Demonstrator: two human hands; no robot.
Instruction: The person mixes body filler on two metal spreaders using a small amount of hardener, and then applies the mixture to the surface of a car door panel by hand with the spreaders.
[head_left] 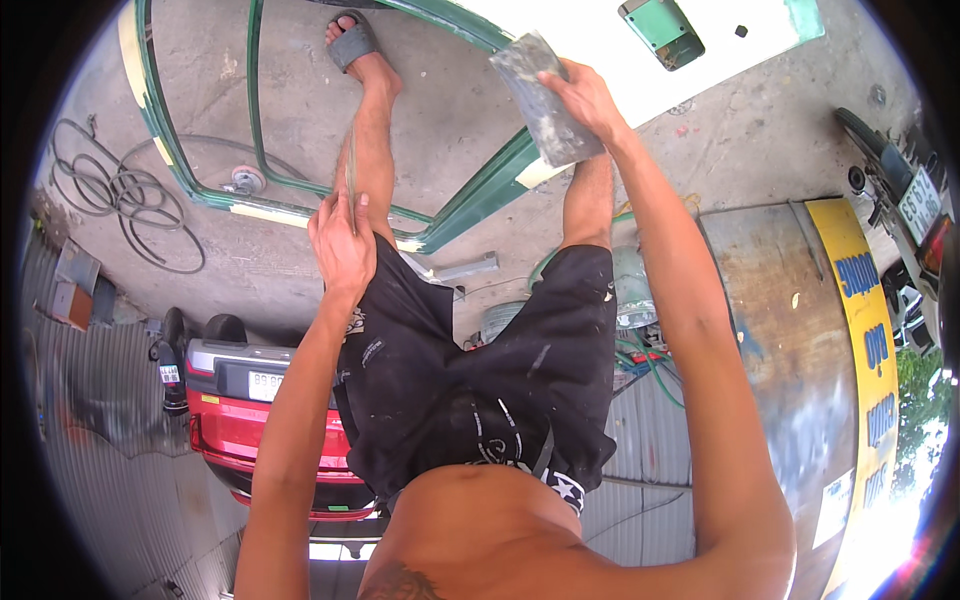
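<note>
My right hand (585,97) grips a flat grey board (545,105), its face smeared and stained, thumb on top and fingers behind it. The board is held over the edge of a vehicle door, in front of its white panel (600,50). Pale yellow patches lie along the door's green window frame (480,195). Over my left thigh, by the frame's lower corner, my left hand (343,245) is closed on a thin pale strip (351,170) seen edge-on. Its exact kind cannot be made out.
A round-headed power tool (245,181) lies by the frame, with a coiled hose (125,190) on the concrete left of it. A metal bracket (468,268) is between my legs. Behind stand a red car (270,410), a yellow sign (850,300) and a motorbike (890,175) at right.
</note>
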